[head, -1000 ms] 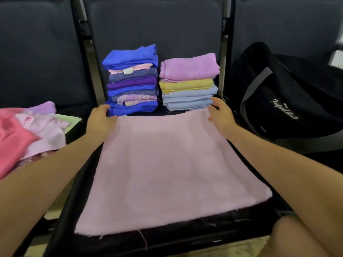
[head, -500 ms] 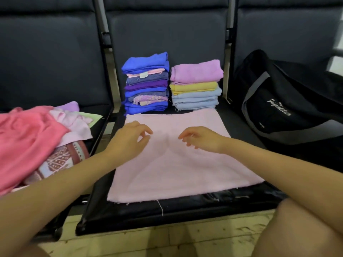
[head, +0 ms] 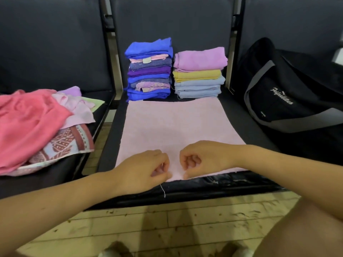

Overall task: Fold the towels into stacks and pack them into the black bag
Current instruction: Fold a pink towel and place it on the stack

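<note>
Curling over the near edge of the pink towel point(head: 176, 130), the left hand point(head: 143, 168) and right hand point(head: 202, 158) sit close together at its middle; their fingers look pinched on the hem, likely to lift it for a fold. It lies flat on the seat point(head: 246, 127) for that reason. Beyond stand two folded stacks point(head: 150, 71) point(head: 199, 73), kept clear. Unfolded towels point(head: 33, 123) wait left, the bag point(head: 289, 93) right.

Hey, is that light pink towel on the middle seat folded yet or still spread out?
Spread out: the light pink towel lies flat in one layer, both hands at its near edge.
</note>
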A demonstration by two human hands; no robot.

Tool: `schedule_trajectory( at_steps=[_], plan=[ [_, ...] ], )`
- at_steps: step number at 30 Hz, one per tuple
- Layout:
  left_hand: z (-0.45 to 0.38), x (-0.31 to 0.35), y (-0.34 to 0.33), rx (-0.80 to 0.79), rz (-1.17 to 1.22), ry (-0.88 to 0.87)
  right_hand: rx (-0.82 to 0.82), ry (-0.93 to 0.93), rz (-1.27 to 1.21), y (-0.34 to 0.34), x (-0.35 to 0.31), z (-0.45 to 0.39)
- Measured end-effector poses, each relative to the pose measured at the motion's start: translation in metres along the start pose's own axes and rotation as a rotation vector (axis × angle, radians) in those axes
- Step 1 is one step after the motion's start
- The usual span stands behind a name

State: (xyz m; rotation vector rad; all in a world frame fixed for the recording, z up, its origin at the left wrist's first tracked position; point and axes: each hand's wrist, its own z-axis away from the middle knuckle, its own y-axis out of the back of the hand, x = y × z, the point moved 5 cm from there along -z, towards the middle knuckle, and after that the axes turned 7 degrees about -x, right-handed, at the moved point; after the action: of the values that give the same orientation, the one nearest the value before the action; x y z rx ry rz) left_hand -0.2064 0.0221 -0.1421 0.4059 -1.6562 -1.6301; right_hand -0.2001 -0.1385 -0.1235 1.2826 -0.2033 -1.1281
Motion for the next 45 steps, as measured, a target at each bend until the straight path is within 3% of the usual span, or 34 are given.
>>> schedule_trajectory(
  at_steps=[4, 7, 11, 14, 20, 23, 27, 33, 38, 40, 45],
  plan=[
    [0.001, 0.003, -0.004, -0.016, -0.168, -0.079, -0.035, 0.015, 0.106, -0.005, 0.002, 0.006],
    [-0.003, 0.005, -0.002, 0.021, -0.206, -0.122, 0.037, 0.064, 0.171, -0.001, 0.005, 0.005],
    [-0.016, -0.002, 0.000, 0.038, -0.202, -0.013, 0.065, 0.005, 0.201, 0.004, 0.009, 0.002],
    [-0.025, -0.010, 0.009, 0.052, -0.213, 0.050, 0.034, -0.091, 0.365, 0.010, 0.013, -0.002],
    [-0.029, -0.041, 0.044, 0.055, -0.374, 0.145, 0.230, -0.251, 0.380, 0.051, 0.045, 0.005],
    [-0.028, -0.063, 0.053, 0.133, -0.367, 0.205, 0.286, -0.341, 0.311, 0.061, 0.070, 0.011],
    [-0.023, -0.081, 0.065, 0.185, -0.293, 0.265, 0.497, -0.404, 0.237, 0.077, 0.091, 0.024],
    [-0.013, -0.103, 0.070, 0.261, 0.038, 0.417, 0.690, -0.459, -0.041, 0.079, 0.110, 0.042],
    [0.003, -0.104, 0.075, 0.420, 0.549, 0.433, 0.949, -0.263, -0.818, 0.075, 0.111, 0.062],
    [0.010, -0.103, 0.076, 0.500, 0.775, 0.419, 0.987, -0.238, -1.003, 0.071, 0.114, 0.067],
    [0.019, -0.099, 0.074, 0.592, 1.076, 0.385, 0.928, -0.277, -0.850, 0.061, 0.109, 0.072]
  ],
)
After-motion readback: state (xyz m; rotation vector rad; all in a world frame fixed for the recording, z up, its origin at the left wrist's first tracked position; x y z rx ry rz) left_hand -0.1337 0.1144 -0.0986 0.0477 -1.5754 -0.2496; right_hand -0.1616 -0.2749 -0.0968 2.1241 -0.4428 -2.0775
